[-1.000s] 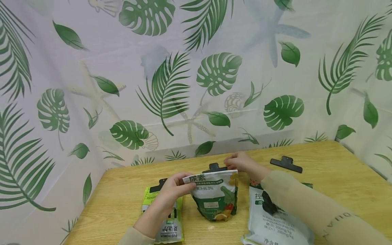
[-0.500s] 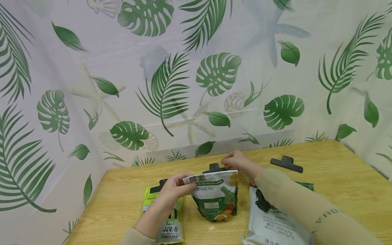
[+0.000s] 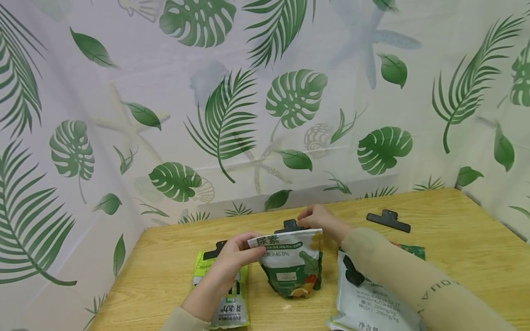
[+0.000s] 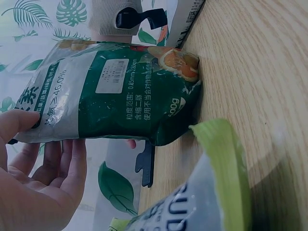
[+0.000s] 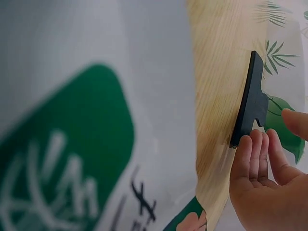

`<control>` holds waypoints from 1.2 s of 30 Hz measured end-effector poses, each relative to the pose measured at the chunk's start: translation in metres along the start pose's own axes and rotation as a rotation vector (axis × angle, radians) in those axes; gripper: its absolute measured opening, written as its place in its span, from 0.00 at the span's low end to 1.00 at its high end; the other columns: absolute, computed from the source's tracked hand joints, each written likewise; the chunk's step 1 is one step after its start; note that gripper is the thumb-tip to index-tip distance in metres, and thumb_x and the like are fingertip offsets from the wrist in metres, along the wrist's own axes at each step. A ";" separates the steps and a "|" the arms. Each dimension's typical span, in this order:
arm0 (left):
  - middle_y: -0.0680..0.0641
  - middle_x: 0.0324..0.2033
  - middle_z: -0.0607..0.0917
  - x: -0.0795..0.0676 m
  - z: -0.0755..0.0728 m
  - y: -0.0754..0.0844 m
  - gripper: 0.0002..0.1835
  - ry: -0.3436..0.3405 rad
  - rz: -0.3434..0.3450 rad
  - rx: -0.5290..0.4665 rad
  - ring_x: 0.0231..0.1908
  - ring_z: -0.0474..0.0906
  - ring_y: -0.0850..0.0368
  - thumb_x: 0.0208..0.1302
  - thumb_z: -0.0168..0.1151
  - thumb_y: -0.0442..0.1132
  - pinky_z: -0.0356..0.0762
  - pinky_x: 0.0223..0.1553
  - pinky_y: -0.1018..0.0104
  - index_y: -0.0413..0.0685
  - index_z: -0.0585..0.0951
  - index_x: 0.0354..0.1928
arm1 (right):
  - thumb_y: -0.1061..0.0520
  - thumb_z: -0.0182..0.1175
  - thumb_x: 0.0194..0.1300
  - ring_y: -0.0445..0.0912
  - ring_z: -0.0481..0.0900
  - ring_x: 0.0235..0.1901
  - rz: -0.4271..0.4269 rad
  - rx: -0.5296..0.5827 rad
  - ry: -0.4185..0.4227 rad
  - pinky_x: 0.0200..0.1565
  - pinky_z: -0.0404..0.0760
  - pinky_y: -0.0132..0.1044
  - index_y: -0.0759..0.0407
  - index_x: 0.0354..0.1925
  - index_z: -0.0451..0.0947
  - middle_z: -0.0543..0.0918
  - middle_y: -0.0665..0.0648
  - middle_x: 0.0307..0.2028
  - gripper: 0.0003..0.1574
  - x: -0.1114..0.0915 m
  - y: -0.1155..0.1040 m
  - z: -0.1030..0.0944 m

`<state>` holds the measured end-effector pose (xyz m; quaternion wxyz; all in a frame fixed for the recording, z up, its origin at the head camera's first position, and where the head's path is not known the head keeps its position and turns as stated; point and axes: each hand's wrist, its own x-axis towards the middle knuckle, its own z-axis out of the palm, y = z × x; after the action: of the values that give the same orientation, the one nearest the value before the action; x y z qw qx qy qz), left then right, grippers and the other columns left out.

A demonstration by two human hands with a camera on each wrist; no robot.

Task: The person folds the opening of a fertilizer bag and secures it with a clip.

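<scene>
A white and green urea fertilizer bag (image 3: pixel 285 264) stands upright mid-table with vegetables and fruit printed on it. My left hand (image 3: pixel 238 255) pinches its top left corner, thumb in front and fingers behind, as the left wrist view shows. Behind the bag's top edge lies a black bag clip (image 3: pixel 290 225), partly covered by the bag. My right hand (image 3: pixel 323 219) reaches around the bag's right side to this clip. In the right wrist view, the bent fingertips (image 5: pixel 246 142) are right at the end of the clip (image 5: pixel 250 98), with the thumb apart from it.
A yellow-green and white bag (image 3: pixel 227 303) lies at left under my left forearm, with a black clip (image 3: pixel 213 251) at its top. A larger white bag (image 3: pixel 368 303) lies at right, partly under my right sleeve. Another black clip (image 3: pixel 388 220) rests at the back right. A leaf-patterned curtain (image 3: pixel 265 138) borders the table.
My right hand has shifted slightly left along the clip behind the bag, its sleeve following. The left hand and the urea bag stay where they were.
</scene>
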<state>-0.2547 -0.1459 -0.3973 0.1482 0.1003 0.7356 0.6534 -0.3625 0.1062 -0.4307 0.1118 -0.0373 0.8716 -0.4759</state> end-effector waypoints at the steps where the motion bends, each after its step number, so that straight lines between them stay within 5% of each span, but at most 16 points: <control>1: 0.51 0.38 0.81 0.000 0.000 0.000 0.14 0.000 0.000 0.001 0.40 0.76 0.58 0.60 0.65 0.40 0.75 0.48 0.61 0.43 0.80 0.46 | 0.56 0.63 0.59 0.50 0.78 0.39 0.002 -0.001 -0.006 0.43 0.78 0.42 0.66 0.45 0.79 0.79 0.61 0.43 0.17 0.001 0.001 0.000; 12: 0.50 0.38 0.81 0.000 -0.001 0.000 0.14 0.003 0.001 0.011 0.41 0.75 0.57 0.60 0.65 0.40 0.75 0.49 0.57 0.43 0.80 0.46 | 0.61 0.66 0.54 0.52 0.77 0.39 -0.042 -0.058 -0.026 0.42 0.79 0.41 0.69 0.44 0.79 0.80 0.63 0.41 0.19 -0.001 -0.003 0.005; 25: 0.50 0.37 0.82 0.001 0.000 -0.002 0.13 0.001 0.011 0.006 0.40 0.77 0.57 0.60 0.65 0.39 0.76 0.46 0.62 0.42 0.80 0.45 | 0.60 0.68 0.50 0.50 0.75 0.37 0.011 -0.239 0.043 0.38 0.77 0.41 0.63 0.40 0.79 0.80 0.59 0.39 0.16 0.009 0.006 0.006; 36: 0.50 0.37 0.81 0.001 0.000 -0.001 0.13 0.003 0.008 0.009 0.40 0.77 0.58 0.59 0.65 0.39 0.76 0.46 0.61 0.42 0.80 0.45 | 0.64 0.63 0.53 0.50 0.77 0.36 0.033 -0.279 0.035 0.39 0.79 0.42 0.65 0.37 0.78 0.81 0.59 0.37 0.10 -0.003 -0.001 0.000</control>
<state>-0.2559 -0.1458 -0.3984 0.1439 0.1029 0.7383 0.6508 -0.3593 0.1058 -0.4295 0.0983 -0.0297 0.9316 -0.3488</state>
